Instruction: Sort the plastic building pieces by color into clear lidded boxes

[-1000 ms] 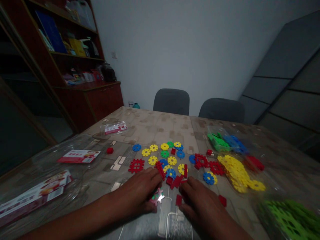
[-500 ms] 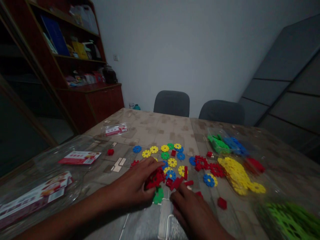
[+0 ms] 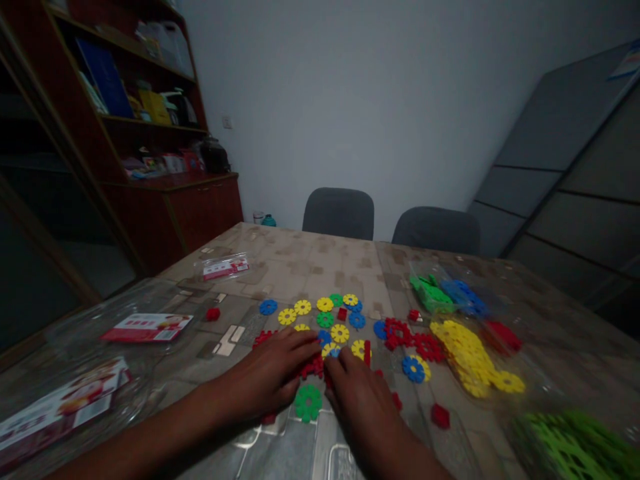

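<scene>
The left hand (image 3: 270, 368) curls over red pieces (image 3: 315, 365) and the right hand (image 3: 363, 398) bends beside them, whether either pinches I can't tell, a green disc (image 3: 303, 405) near both and yellow discs (image 3: 303, 307) beyond on the worktop (image 3: 295, 263)

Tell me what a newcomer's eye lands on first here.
Likely the left hand and right hand, close together over red pieces at the lower middle of the picture. Next, the bright green disc lying between them on the patterned table. After that, probably the big heap of yellow discs on the right.
</scene>
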Tool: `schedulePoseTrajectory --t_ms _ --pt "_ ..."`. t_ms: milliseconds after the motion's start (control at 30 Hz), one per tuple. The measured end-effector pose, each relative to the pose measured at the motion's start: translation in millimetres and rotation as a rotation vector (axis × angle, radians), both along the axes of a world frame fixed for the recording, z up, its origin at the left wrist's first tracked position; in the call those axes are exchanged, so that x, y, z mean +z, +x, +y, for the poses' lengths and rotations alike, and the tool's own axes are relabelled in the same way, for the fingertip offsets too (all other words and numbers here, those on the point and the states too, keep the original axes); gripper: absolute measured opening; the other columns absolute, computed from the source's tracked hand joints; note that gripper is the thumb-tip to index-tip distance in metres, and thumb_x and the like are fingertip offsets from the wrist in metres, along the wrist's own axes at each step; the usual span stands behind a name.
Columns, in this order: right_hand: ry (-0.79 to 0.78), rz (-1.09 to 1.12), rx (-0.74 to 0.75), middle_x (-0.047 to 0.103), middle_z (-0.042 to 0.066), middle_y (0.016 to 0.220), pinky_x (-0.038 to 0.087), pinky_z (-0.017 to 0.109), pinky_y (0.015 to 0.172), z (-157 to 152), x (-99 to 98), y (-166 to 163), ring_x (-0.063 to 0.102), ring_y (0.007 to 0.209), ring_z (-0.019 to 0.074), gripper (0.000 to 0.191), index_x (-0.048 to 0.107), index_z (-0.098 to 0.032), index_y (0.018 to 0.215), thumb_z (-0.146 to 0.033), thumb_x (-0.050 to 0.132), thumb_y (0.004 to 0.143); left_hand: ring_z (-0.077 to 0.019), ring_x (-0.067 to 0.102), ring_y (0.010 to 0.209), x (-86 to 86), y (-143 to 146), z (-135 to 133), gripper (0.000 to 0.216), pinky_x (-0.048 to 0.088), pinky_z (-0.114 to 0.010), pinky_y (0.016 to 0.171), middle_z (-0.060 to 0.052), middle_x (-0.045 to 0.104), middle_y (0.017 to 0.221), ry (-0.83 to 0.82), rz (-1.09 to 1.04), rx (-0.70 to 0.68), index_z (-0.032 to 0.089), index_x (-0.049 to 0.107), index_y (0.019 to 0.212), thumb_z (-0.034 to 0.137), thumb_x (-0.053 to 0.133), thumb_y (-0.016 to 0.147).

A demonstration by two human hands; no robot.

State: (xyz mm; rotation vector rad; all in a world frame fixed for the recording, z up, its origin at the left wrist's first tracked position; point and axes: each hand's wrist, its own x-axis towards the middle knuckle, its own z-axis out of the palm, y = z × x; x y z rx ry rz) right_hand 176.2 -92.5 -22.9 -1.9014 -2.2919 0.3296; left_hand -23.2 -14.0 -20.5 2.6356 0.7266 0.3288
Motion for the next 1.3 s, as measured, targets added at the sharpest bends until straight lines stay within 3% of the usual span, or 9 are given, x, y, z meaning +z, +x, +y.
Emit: schedulePoseTrajectory --t_ms 133,267,400,533,667,833,1000,1167,1300 --pt "-0.036 0.110 -0.001 0.068 0.012 0.120 0.050 0.033 0.086 0.6 -1.1 4.1 0.066 0.107 0.0260 0.033 0.065 -0.022 0.120 -0.009 0.053 0.093 -0.0325 0.046 0.138 -3.6 -4.8 2.7 0.072 0.038 -0.052 0.115 -0.010 0.049 0.151 -0.036 -0.041 0.004 0.028 0.045 0.147 0.008 0.057 0.079" --pt "0.031 0.496 -0.021 0.068 0.011 0.124 0.045 0.035 0.097 -2.9 2.8 18.6 0.062 0.114 0.0244 0.030 0.063 -0.019 0.121 -0.014 0.054 0.093 -0.0329 0.038 0.144 -2.3 -5.6 0.4 0.081 0.033 -0.054 0.118 -0.011 0.039 0.159 -0.115 -0.121 0.086 0.029 0.029 0.154 0.015 0.061 0.081" --pt "-0.019 0.707 -0.033 0.073 0.008 0.110 0.047 0.034 0.090 -1.1 2.8 25.0 0.064 0.102 0.0229 0.021 0.065 -0.018 0.110 -0.021 0.053 0.093 -0.0312 0.044 0.140 1.9 -2.5 -6.4 0.087 0.037 -0.053 0.115 -0.010 0.044 0.157 -0.173 -0.169 0.108 0.033 0.021 0.157 0.016 0.062 0.082" --pt "-0.012 0.499 -0.044 0.071 0.011 0.117 0.044 0.036 0.093 -1.3 5.0 24.1 0.064 0.107 0.0249 0.026 0.064 -0.018 0.113 -0.014 0.055 0.090 -0.0305 0.047 0.138 3.3 -0.3 -9.7 0.087 0.037 -0.053 0.115 -0.009 0.050 0.153 -0.176 -0.124 0.101 0.033 0.021 0.157 0.015 0.062 0.082" --pt "-0.093 0.246 -0.029 0.071 0.009 0.109 0.044 0.034 0.082 -6.1 15.7 21.5 0.066 0.098 0.0254 0.021 0.067 -0.020 0.105 -0.014 0.058 0.087 -0.0305 0.047 0.138 0.9 -0.5 -5.3 0.081 0.036 -0.053 0.116 -0.010 0.049 0.153 -0.103 -0.124 0.087 0.032 0.025 0.156 0.011 0.056 0.085" --pt "-0.092 0.225 -0.009 0.071 0.004 0.094 0.037 0.029 0.068 -8.2 24.0 22.3 0.063 0.080 0.0203 0.009 0.067 -0.021 0.090 -0.025 0.068 0.082 -0.0292 0.044 0.142 -0.7 -1.3 1.2 0.068 0.036 -0.050 0.117 -0.009 0.046 0.156 -0.107 -0.102 -0.006 0.031 0.031 0.154 0.015 0.053 0.092" --pt "-0.091 0.208 -0.018 0.072 0.005 0.088 0.036 0.029 0.069 -3.9 23.0 32.3 0.063 0.080 0.0194 0.010 0.067 -0.020 0.085 -0.022 0.058 0.090 -0.0287 0.049 0.135 1.6 -0.5 3.1 0.064 0.038 -0.049 0.114 -0.009 0.054 0.147 -0.132 -0.093 -0.044 0.032 0.038 0.148 0.015 0.060 0.090" --pt "-0.131 0.195 -0.017 0.070 0.006 0.099 0.040 0.031 0.072 -9.6 26.2 30.6 0.065 0.087 0.0222 0.013 0.067 -0.022 0.095 -0.031 0.067 0.085 -0.0306 0.050 0.130 6.8 1.0 1.4 0.065 0.038 -0.049 0.112 -0.009 0.057 0.140 -0.142 -0.051 -0.032 0.029 0.045 0.144 0.013 0.065 0.084" --pt "-0.167 0.022 0.017 0.066 0.010 0.116 0.044 0.033 0.077 -11.6 22.3 16.3 0.067 0.098 0.0269 0.028 0.067 -0.022 0.110 -0.022 0.068 0.082 -0.0294 0.050 0.130 8.8 2.2 -2.0 0.069 0.040 -0.047 0.112 -0.011 0.053 0.142 -0.165 -0.019 0.024 0.028 0.043 0.146 0.012 0.062 0.082"
